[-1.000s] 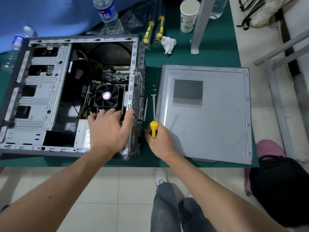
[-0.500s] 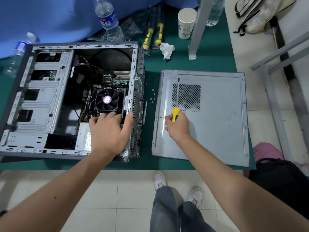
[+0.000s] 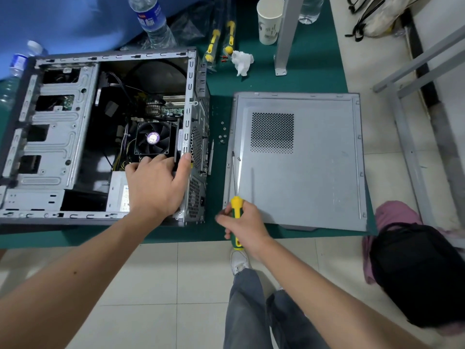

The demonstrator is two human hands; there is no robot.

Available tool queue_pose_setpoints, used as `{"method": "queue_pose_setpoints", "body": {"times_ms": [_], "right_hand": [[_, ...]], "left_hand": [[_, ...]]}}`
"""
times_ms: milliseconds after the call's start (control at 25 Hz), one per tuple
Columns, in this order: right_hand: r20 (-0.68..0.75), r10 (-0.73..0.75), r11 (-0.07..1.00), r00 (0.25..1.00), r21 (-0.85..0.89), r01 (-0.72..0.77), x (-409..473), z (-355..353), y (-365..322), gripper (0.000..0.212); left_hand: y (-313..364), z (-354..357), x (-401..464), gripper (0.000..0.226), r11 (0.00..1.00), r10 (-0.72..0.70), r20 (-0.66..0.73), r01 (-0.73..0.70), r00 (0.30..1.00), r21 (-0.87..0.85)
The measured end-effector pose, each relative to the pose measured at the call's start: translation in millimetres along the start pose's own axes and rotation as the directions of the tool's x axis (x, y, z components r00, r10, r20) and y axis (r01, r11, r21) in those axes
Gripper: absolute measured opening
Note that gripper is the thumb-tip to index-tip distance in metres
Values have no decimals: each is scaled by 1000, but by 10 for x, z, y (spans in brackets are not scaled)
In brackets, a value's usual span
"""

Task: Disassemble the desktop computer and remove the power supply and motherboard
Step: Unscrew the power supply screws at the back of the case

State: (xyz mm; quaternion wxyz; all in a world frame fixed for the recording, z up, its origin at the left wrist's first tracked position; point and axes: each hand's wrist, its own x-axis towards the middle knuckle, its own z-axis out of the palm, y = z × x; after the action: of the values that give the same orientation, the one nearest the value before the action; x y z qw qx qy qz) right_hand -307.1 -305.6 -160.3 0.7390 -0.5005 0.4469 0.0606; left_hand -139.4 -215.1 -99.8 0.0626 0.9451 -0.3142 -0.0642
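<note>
Head view, the only one I have. The open grey steel computer case point(image 3: 100, 137) lies on its side on the green counter point(image 3: 289, 81), at about nine o'clock from the middle of the picture, its cavity facing up so I can reach in from above. My left hand point(image 3: 156, 185) rests on the grey metal power supply box point(image 3: 118, 195) in the case's near right corner. The fingers lie nearly straight over its top and the thumb hooks the case's rear wall; they grip nothing. I judge this hand steadies the case or tests whether the supply is loose.

The black square cooler fan point(image 3: 153, 138) sits just beyond my fingertips at twelve o'clock from that hand, with the green motherboard point(image 3: 171, 110) partly visible further on, still mounted.

At three o'clock from the case lies the removed grey sheet-metal side panel point(image 3: 314, 172), flat and out of the way. Between case and panel, a few small silver screws point(image 3: 222, 136) lie loose on the counter.

My right hand point(image 3: 245, 225) holds the yellow-and-green-handled screwdriver point(image 3: 236, 212), fingers curled round the handle, its thin shaft pointing to twelve o'clock along the panel's left edge. I judge it is kept ready for the supply's rear screws.
</note>
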Motion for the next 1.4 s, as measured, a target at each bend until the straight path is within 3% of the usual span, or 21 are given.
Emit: {"method": "queue_pose_setpoints", "body": {"times_ms": [120,280,600,880,1040,1240,1400], "right_hand": [[29,-18,999,999,45,16,-6,223,27,26],[-9,-76,996,997,-55,75,39,378,35,23],[-26,-105,986,994,-130,100,83,399,71,23],[70,-124,976,990,-170,135,86,398,-36,21],[56,-192,965,980,-173,199,92,395,-3,38],[74,-230,939,970,-246,241,130,367,3,33],[30,-248,947,968,-205,248,112,391,75,34]], "left_hand": [[0,-1,3,72,1000,3,3,-3,1000,15],[2,5,-1,71,1000,8,0,-8,1000,24],[26,-4,-2,69,1000,2,1,-2,1000,14],[19,-9,-4,69,1000,-1,36,1,999,8],[11,3,3,68,1000,1,40,-1,999,-5],[4,8,10,67,1000,4,42,-4,999,-4],[1,19,3,68,1000,5,38,-5,999,-2]]}}
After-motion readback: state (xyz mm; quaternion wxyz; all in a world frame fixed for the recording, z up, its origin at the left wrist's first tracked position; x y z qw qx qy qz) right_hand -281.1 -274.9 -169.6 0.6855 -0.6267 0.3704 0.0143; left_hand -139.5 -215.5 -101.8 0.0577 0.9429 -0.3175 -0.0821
